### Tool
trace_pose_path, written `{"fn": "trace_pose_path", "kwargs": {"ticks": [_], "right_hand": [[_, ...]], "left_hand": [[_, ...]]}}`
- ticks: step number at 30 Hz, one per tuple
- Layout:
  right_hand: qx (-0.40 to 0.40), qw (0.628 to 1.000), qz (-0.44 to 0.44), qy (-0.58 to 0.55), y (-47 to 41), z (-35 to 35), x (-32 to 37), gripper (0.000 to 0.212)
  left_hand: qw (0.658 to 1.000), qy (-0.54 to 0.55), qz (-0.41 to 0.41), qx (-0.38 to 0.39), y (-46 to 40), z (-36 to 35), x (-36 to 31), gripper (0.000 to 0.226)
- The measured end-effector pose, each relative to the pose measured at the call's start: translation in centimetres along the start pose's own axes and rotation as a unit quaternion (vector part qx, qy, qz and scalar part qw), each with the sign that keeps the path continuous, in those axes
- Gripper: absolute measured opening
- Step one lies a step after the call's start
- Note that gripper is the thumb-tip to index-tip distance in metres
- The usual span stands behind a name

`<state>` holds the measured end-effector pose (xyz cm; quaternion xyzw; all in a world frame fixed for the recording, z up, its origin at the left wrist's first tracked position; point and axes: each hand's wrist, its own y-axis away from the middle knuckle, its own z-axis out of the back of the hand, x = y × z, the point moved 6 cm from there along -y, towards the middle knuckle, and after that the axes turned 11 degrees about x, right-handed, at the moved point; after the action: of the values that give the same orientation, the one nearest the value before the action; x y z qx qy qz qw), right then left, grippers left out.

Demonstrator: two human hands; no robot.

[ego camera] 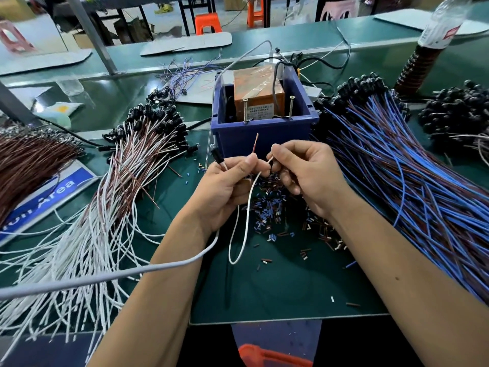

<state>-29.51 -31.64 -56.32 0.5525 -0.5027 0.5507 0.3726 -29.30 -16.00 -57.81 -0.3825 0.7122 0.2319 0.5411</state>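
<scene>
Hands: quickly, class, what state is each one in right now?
Left hand: closed, pinching the red wire.
Right hand: closed, pinching the end of the white wire.

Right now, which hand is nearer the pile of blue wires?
Right. The right hand, pinching a white wire, is just beside the blue wires; the left hand, gripping that wire too, sits farther away.

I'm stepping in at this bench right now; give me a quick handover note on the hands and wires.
Left hand grips a black-capped lead, its brown-red wire pointing up beside the thumb.
Right hand pinches the end of its white wire, which loops down between the wrists.
White-brown bundle lies left, blue-brown bundle right, blue bin behind.
Done: cut insulation bits heaped under the hands.
Left: this lead's ends, likely, then the bundles.
</scene>
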Motion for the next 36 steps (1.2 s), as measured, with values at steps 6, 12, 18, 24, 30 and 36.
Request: {"fn": "trace_pose_path", "kwargs": {"ticks": [6,12,18,24,30,36], "right_hand": [[-0.066,0.997,0.030,-0.012,-0.1,1.2,0.2,0.022],[-0.035,0.999,-0.005,-0.016,-0.1,1.1,-0.5,0.027],[0.140,0.990,-0.031,0.013,0.4,-2.0,-0.5,0.023],[0.107,0.994,0.017,0.002,0.4,-1.4,0.1,0.007],[-0.074,0.968,0.186,0.150,1.0,0.5,2.6,0.023],[-0.230,0.897,0.239,0.291,2.2,1.1,3.4,0.024]], "left_hand": [[1.000,0.029,-0.006,-0.005,-0.2,-0.5,0.0,0.040],[0.996,0.032,-0.054,-0.058,0.0,-0.2,-0.7,0.031],[0.990,-0.025,-0.097,-0.098,0.3,-0.2,-1.1,0.030],[0.981,-0.062,-0.151,-0.108,0.3,-0.3,-1.5,0.031],[0.941,-0.159,-0.182,-0.238,0.6,1.2,-2.4,0.015],[0.904,-0.174,-0.232,-0.314,1.2,1.9,-3.4,0.018]]}}
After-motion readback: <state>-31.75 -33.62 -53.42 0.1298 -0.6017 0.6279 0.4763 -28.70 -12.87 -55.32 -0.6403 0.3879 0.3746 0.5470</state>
